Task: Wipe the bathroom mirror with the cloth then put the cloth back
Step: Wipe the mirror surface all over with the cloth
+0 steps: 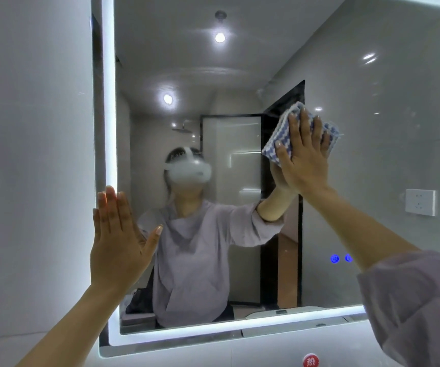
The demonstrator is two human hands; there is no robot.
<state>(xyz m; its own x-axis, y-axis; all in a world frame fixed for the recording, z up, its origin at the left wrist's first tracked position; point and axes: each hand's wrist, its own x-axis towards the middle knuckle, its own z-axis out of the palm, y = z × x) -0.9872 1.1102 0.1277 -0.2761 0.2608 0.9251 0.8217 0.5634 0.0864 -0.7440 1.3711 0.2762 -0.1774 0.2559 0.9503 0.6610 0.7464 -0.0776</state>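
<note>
The bathroom mirror (372,128) fills most of the view, framed by a lit white strip along its left and bottom edges. A blue-and-white patterned cloth (279,139) lies flat on the glass right of centre. My right hand (304,160) presses the cloth against the mirror with straight, spread fingers. My left hand (119,239) rests flat and open on the mirror's lower left edge, over the light strip. The reflection shows a person in a lilac top wearing a headset.
Two blue touch buttons (334,259) glow on the glass at lower right. A white wall socket (420,202) shows as a reflection at the right. A red round sticker (311,361) sits below the mirror frame. Pale wall (28,154) lies left of the mirror.
</note>
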